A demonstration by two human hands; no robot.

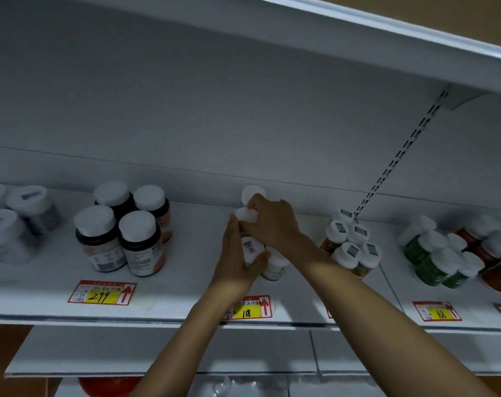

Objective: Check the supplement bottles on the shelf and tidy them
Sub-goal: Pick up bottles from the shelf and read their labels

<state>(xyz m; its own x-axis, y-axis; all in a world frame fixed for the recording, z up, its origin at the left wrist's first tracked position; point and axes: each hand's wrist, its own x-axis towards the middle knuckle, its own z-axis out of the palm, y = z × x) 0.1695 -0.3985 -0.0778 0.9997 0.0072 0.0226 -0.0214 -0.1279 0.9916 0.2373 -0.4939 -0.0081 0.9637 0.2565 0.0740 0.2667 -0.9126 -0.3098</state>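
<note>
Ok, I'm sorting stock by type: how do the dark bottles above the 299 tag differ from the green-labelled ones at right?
The dark brown round bottles are wider, with pale labels, and stand four in a square; the green-labelled bottles are slimmer and more are clustered. Both groups have white caps and stand on the white shelf.

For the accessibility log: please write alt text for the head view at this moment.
Both hands work a cluster of small white-capped bottles mid-shelf: the left hand grips a front bottle, the right hand curls over a rear bottle. Four dark bottles stand left, green bottles right, above yellow price tags.
</note>
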